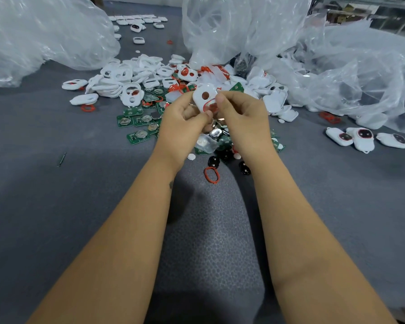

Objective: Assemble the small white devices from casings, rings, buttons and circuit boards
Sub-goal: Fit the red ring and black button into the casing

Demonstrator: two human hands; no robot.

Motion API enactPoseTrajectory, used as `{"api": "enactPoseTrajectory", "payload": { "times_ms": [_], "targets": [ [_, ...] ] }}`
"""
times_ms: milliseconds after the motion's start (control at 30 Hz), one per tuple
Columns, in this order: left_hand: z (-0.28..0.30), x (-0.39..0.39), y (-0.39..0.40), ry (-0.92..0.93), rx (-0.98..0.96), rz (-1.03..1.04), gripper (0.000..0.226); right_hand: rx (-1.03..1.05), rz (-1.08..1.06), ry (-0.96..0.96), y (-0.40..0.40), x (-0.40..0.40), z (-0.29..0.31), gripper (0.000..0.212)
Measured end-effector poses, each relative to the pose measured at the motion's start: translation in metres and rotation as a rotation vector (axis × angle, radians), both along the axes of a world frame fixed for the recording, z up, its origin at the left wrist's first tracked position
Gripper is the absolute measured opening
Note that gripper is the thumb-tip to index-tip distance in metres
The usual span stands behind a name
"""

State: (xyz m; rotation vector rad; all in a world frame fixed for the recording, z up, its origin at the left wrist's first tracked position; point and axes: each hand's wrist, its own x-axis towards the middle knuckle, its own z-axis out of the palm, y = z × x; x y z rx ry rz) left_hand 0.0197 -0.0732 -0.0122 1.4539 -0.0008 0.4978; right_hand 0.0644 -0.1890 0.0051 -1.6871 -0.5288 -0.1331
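Observation:
A white casing (205, 95) with a round hole and a red ring in its lower opening is held up between both hands above the parts pile. My left hand (185, 122) grips its lower left edge with curled fingers. My right hand (239, 113) pinches its right edge, thumb near the red ring. Below the hands lie green circuit boards (136, 121), black buttons (213, 161) and a loose red ring (211, 174) on the grey mat.
A heap of white casings (124, 78) lies to the left behind the boards. Three assembled devices (362, 137) sit at the right. Large clear plastic bags (45, 36) stand at the back left, centre and right. More finished devices (138, 22) lie far back.

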Motion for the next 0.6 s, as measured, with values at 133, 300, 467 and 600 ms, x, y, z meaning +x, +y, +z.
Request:
{"api": "enactPoseTrajectory", "payload": {
  "times_ms": [133,300,467,600],
  "targets": [
    [0.0014,0.0029,0.0072,0.029,-0.128,0.161,0.024,-0.443,-0.072,-0.093,-0.0021,0.0027,-0.0043,0.030],
    [0.0042,0.0045,0.0072,0.070,-0.241,0.200,0.025,-0.855,-0.037,-0.243,-0.0040,0.0043,-0.0071,0.029],
    [0.0037,0.0041,0.0063,0.088,-0.226,0.199,0.027,-0.820,-0.052,-0.282,-0.0055,0.0088,-0.0078,0.018],
    [0.0037,0.0029,0.0058,0.124,-0.197,0.198,0.026,-0.388,-0.075,-0.085,-0.0016,0.0027,-0.0030,0.016]
  ]
}}
